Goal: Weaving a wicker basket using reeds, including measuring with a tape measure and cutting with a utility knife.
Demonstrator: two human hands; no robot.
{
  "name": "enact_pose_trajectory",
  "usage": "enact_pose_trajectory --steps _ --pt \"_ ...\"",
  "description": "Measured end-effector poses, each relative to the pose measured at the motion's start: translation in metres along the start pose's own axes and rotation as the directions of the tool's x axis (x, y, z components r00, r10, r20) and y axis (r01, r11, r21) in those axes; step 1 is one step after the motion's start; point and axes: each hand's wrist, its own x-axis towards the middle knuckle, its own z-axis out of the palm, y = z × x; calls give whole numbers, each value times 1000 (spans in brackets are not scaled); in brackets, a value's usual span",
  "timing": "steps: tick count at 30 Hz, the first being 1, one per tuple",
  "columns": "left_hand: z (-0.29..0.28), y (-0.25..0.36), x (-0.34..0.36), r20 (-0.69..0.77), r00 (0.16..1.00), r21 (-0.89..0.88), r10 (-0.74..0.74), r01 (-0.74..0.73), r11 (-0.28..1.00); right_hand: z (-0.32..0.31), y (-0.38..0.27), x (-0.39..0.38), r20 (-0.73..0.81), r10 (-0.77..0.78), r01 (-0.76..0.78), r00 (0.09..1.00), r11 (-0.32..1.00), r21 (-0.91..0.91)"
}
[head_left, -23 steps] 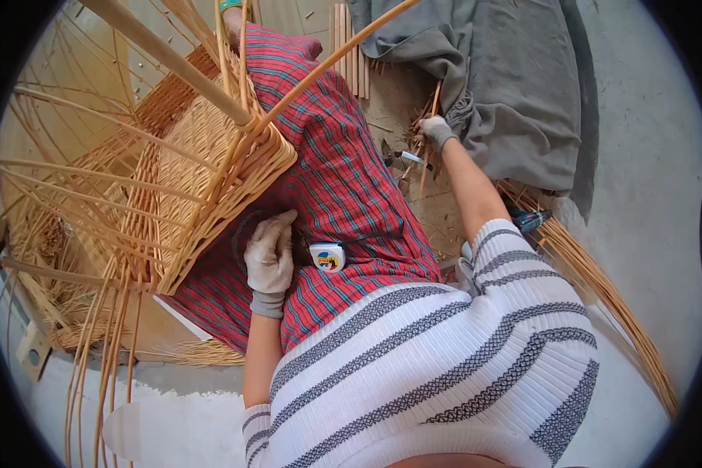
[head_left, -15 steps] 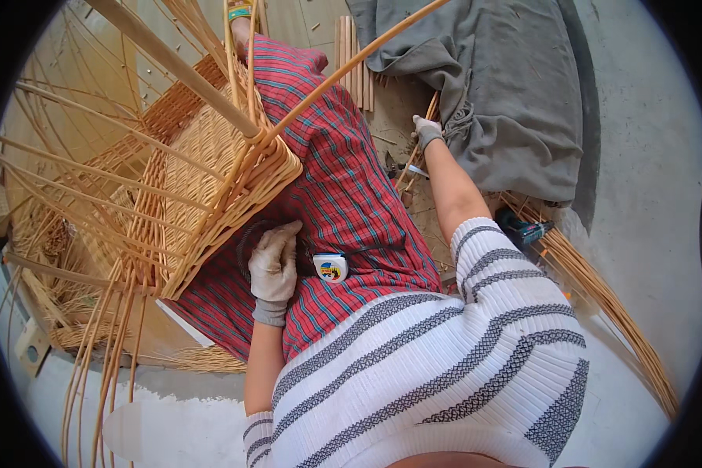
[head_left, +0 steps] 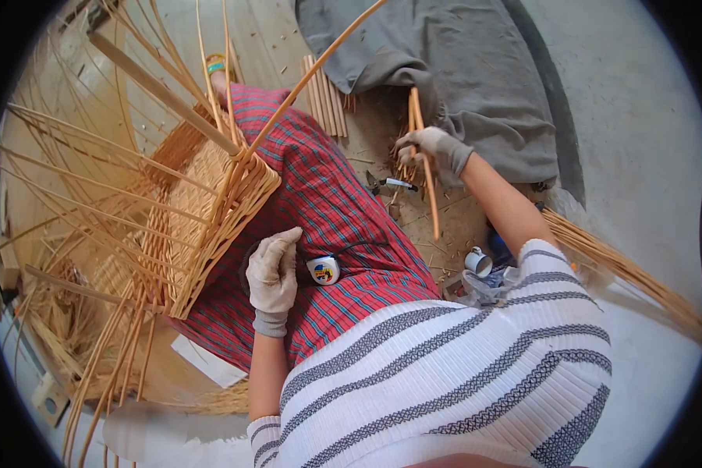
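Note:
My right hand (head_left: 433,148), in a pale glove with a grey cuff, closes around a few wicker rods (head_left: 416,117). Their far ends reach the edge of a grey cloth (head_left: 483,93); one rod points down toward me. My left hand (head_left: 273,273), gloved too, rests on my lap with its fingers bent together. I see nothing in it, though its palm side is hidden. A white tape measure (head_left: 323,270) lies beside it on the red plaid cloth (head_left: 327,195). Left of my lap, a half-woven wicker basket (head_left: 203,203) leans tilted, its long stakes sticking out.
Short wooden sticks (head_left: 324,101) lie beside the grey cloth. A mug (head_left: 478,262) and a clear plastic bag (head_left: 483,290) stand near my right elbow. A long bundle of rods (head_left: 624,269) stretches away at the right. Loose wicker strips (head_left: 62,312) cover the floor at the left.
My right hand has drawn back from the grey cloth's edge, turning, and the rods now stick out further. The mug has come into view. My left hand stays on my lap.

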Motion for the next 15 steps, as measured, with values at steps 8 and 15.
enact_pose_trajectory --steps 8,15 --pt "23 68 57 308 885 -778 -349 445 443 223 66 -230 509 -180 -125 842 852 509" --pt "-57 102 -52 -228 906 71 357 -350 934 247 105 -306 976 -158 544 151 838 51"
